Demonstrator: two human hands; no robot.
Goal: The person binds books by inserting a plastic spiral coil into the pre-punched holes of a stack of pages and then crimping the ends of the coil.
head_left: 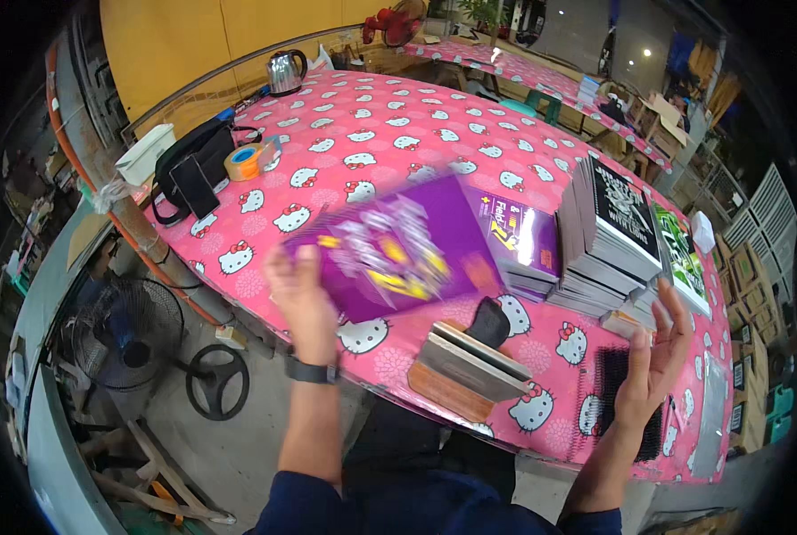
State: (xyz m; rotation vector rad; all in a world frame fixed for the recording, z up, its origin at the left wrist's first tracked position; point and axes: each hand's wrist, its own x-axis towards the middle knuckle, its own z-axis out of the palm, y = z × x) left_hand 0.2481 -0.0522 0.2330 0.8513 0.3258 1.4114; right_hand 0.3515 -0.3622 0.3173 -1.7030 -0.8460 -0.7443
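Centre of frame: left hand (302,299) grips the lower left corner of a blurred purple booklet (396,250), fingers pinched on its edge, the sheet raised above the pink patterned table (363,125). Right hand (657,357) at lower right, fingers spread loose, holding nothing, beside stacked black booklets (608,232).

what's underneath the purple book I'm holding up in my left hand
Under the purple book held by the left hand: pink cat-print tablecloth, and a purple stack beside it. What is directly beneath is covered.

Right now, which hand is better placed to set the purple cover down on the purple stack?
Left. The left hand already grips the purple cover; the right hand is open and empty.
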